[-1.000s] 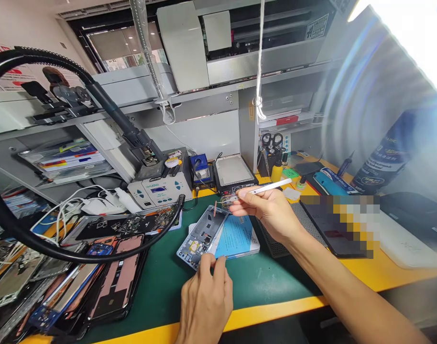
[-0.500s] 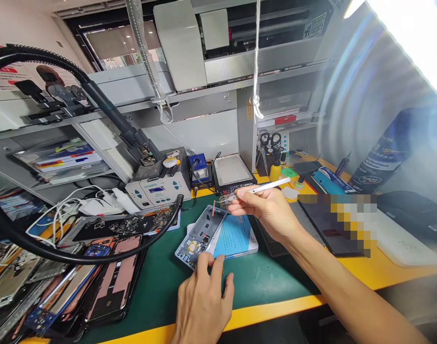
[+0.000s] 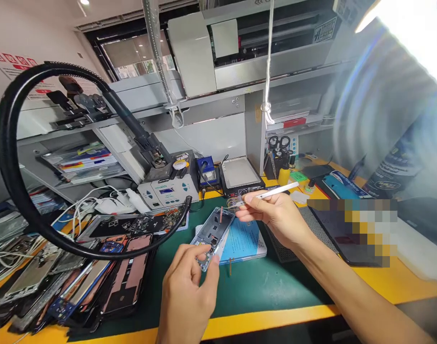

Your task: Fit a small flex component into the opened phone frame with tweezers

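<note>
My left hand (image 3: 191, 286) has its thumb and fingers closed on the near end of a grey-blue phone frame (image 3: 208, 233), which lies tilted across a blue-and-white booklet or flat box (image 3: 247, 241). A thin copper-coloured strip (image 3: 221, 214) stands up near the frame's far end. My right hand (image 3: 279, 215) pinches a slim white pen-like tool (image 3: 276, 191); its lower end, by the frame's far corner, is partly see-through and its exact kind is unclear. A small narrow brownish strip (image 3: 230, 267) rests by the booklet's near edge.
Dismantled phones and parts (image 3: 78, 286) are heaped on the left. A black hose (image 3: 6, 143) loops over them from the hot-air station (image 3: 168, 191). A dark tablet-like slab (image 3: 344, 234) and a blue pouch (image 3: 342, 184) lie right on the green mat (image 3: 276, 286) and yellow bench.
My left hand has moved left and closed on the phone frame's near end, uncovering the small brownish strip. My right hand keeps the white tool near the frame. The whole view has shifted slightly.
</note>
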A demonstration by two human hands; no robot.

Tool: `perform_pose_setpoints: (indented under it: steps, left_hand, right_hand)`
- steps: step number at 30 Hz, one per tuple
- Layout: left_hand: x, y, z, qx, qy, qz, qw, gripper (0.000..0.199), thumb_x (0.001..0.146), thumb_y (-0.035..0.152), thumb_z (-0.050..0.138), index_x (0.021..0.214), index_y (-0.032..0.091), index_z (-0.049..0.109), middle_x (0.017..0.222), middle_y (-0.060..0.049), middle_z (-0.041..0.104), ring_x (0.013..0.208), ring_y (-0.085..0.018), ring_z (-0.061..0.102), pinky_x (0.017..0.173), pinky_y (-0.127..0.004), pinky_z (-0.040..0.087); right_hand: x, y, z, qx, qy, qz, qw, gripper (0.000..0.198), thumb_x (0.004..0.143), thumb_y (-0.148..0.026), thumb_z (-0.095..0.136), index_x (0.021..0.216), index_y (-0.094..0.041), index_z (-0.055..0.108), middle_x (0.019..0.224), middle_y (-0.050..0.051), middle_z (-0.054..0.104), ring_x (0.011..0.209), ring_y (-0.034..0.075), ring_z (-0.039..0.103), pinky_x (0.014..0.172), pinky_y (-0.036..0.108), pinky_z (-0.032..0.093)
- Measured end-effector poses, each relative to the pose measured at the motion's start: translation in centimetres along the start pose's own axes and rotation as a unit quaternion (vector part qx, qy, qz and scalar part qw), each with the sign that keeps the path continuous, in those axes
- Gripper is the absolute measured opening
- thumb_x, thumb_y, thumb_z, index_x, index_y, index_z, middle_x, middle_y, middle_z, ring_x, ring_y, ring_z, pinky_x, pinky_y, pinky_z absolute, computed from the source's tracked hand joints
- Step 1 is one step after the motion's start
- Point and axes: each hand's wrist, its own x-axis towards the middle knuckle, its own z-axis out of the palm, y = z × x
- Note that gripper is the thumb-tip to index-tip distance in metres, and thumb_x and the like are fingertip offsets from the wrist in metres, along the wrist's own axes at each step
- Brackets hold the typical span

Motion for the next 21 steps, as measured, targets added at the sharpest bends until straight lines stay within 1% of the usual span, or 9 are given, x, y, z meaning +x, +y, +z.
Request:
perform_pose_setpoints:
  steps: [2, 4, 7, 10, 13, 17, 20, 21]
  left_hand:
    - [1.1, 1.2, -1.0, -0.083, -0.036, -0.080, 0.993, 0.039, 0.091, 0.054, 0.061, 0.106, 0.019, 0.069, 0.065, 0.001, 0.052, 0.054, -0.014, 0.044, 0.051, -0.027, 0.036]
    - [2.1, 2.1, -1.4, -0.165, -0.074, -0.143, 0.973, 0.047, 0.087, 0.060, 0.064, 0.108, 0.018, 0.069, 0.055, 0.006, 0.042, 0.050, -0.011, 0.033, 0.045, -0.024, 0.025]
    - [3.3, 2.7, -0.7, -0.258, -0.112, -0.203, 0.938, 0.049, 0.084, 0.062, 0.066, 0.098, 0.016, 0.071, 0.052, 0.007, 0.038, 0.049, -0.010, 0.024, 0.042, -0.024, 0.016]
    - [3.8, 2.4, 0.3, -0.316, -0.108, -0.219, 0.917, 0.040, 0.082, 0.055, 0.069, 0.083, 0.015, 0.069, 0.052, 0.006, 0.038, 0.049, -0.008, 0.023, 0.042, -0.023, 0.015]
    - [3.6, 1.7, 0.6, -0.343, -0.086, -0.225, 0.908, 0.034, 0.080, 0.049, 0.074, 0.076, 0.015, 0.068, 0.052, 0.007, 0.037, 0.049, -0.007, 0.022, 0.043, -0.022, 0.014]
    - [2.6, 0.9, -0.4, -0.353, -0.063, -0.237, 0.903, 0.036, 0.078, 0.050, 0.078, 0.074, 0.015, 0.068, 0.051, 0.008, 0.035, 0.048, -0.006, 0.020, 0.043, -0.021, 0.013]
    - [1.3, 0.1, -1.6, -0.356, -0.046, -0.248, 0.900, 0.042, 0.073, 0.057, 0.081, 0.078, 0.016, 0.071, 0.051, 0.007, 0.040, 0.047, -0.005, 0.022, 0.042, -0.020, 0.014]
    - [0.8, -0.3, -2.1, -0.355, -0.042, -0.256, 0.898, 0.045, 0.071, 0.059, 0.082, 0.078, 0.016, 0.072, 0.048, 0.008, 0.038, 0.045, -0.005, 0.021, 0.041, -0.019, 0.014]
  right_hand:
    - [-0.2, 0.1, 0.1, -0.008, -0.009, 0.006, 1.000, 0.026, 0.073, -0.035, 0.090, 0.085, -0.014, 0.081, 0.075, 0.007, 0.082, 0.069, 0.020, 0.080, 0.067, 0.026, 0.067]
    - [-0.5, 0.1, 0.4, -0.016, -0.020, 0.011, 1.000, 0.026, 0.074, -0.036, 0.090, 0.084, -0.014, 0.081, 0.075, 0.007, 0.082, 0.069, 0.019, 0.080, 0.068, 0.025, 0.067]
    - [-0.8, 0.3, 0.7, -0.029, -0.039, 0.018, 0.999, 0.025, 0.075, -0.037, 0.089, 0.083, -0.015, 0.080, 0.076, 0.005, 0.081, 0.069, 0.019, 0.079, 0.069, 0.026, 0.066]
    - [-1.0, 0.4, 0.9, -0.041, -0.052, 0.023, 0.998, 0.024, 0.076, -0.038, 0.088, 0.084, -0.017, 0.080, 0.075, 0.003, 0.080, 0.070, 0.019, 0.079, 0.069, 0.026, 0.066]
    - [-0.9, 0.6, 1.0, -0.058, -0.057, 0.026, 0.996, 0.026, 0.077, -0.041, 0.087, 0.086, -0.018, 0.078, 0.075, 0.001, 0.079, 0.071, 0.019, 0.079, 0.070, 0.029, 0.066]
    - [-0.7, 0.9, 0.9, -0.104, -0.051, 0.013, 0.993, 0.033, 0.080, -0.047, 0.083, 0.091, -0.017, 0.074, 0.078, 0.003, 0.078, 0.073, 0.022, 0.079, 0.072, 0.036, 0.066]
    - [-0.2, 1.0, 0.4, -0.167, -0.026, -0.009, 0.986, 0.036, 0.092, -0.050, 0.071, 0.099, -0.015, 0.071, 0.084, 0.003, 0.076, 0.076, 0.020, 0.077, 0.074, 0.038, 0.065]
    - [0.2, 1.0, 0.1, -0.195, -0.014, -0.018, 0.981, 0.036, 0.096, -0.050, 0.066, 0.102, -0.015, 0.070, 0.087, 0.004, 0.076, 0.077, 0.019, 0.076, 0.074, 0.037, 0.064]
